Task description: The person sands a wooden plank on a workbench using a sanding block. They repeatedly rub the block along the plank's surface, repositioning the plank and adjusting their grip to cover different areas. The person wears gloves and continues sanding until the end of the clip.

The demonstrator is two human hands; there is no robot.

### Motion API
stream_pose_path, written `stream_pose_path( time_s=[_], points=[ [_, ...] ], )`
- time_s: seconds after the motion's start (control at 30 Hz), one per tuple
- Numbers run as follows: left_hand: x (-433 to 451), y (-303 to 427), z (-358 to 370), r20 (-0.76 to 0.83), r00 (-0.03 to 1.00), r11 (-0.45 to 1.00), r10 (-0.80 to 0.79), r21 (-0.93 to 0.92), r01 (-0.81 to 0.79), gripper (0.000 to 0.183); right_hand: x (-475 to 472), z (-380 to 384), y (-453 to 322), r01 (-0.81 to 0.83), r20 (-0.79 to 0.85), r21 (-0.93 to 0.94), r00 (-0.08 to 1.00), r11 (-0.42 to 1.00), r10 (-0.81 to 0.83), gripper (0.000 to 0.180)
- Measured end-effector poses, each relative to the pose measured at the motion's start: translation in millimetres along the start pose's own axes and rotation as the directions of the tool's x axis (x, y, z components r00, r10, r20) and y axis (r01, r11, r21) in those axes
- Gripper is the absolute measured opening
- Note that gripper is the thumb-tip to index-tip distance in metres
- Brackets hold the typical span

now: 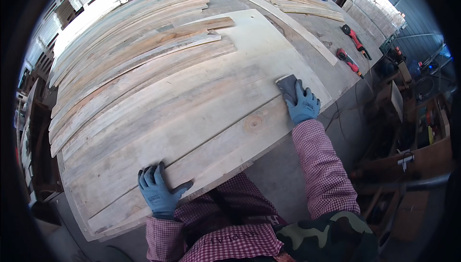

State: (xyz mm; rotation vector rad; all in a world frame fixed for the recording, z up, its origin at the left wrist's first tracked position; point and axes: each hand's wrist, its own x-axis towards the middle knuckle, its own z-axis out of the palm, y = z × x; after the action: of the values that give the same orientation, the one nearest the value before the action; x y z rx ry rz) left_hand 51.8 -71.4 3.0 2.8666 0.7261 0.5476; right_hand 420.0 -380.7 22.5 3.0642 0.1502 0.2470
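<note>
In a blue work glove, my right hand grips a sanding block wrapped in dark abrasive paper. The block rests on a pale wooden board near its right end. My left hand, gloved the same way, lies spread on the near plank at the left, thumb by the front edge. A dark, straight seam runs between that plank and the wider board behind it. A round knot marks the near plank between my hands. Grey and brown streaks cross the wood further back.
Rough planks lie side by side at the back left. A long, thin strip and a stack of slats lie at the far side. Two red power tools rest at the right, with a cable hanging off the table edge.
</note>
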Motion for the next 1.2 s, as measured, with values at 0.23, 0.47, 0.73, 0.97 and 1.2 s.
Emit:
stream_pose_path(
  time_s=[0.23, 0.47, 0.73, 0.97, 1.2],
  points=[
    [3, 4, -5, 0.057, 0.998, 0.998, 0.016, 0.061, -0.019, 0.096, -51, -24, -81, 0.033, 0.094, 0.185, 0.994, 0.982, -0.051, 0.084],
    [2, 1, -2, 0.023, 0.997, 0.997, 0.079, 0.01, -0.079, 0.093, -183, -43, -158, 0.602, -0.251, 0.377, 0.798, 0.704, -0.548, 0.075],
    [1, -4, 0, 0.008, 0.994, 0.993, 0.113, -0.017, -0.113, 0.096, -49, -23, -47, 0.221, 0.021, 0.208, 0.973, 0.953, -0.231, 0.085],
    [1, -5, -1, -0.014, 0.99, 0.99, 0.143, 0.013, -0.143, 0.098, -58, -45, -82, -0.006, 0.159, 0.289, 0.986, 0.957, -0.042, 0.083],
    [-3, -10, 6, -0.035, 0.985, 0.986, 0.167, 0.023, -0.166, 0.099, -199, -54, -161, 0.653, -0.247, 0.419, 0.751, 0.631, -0.613, 0.073]
  ],
)
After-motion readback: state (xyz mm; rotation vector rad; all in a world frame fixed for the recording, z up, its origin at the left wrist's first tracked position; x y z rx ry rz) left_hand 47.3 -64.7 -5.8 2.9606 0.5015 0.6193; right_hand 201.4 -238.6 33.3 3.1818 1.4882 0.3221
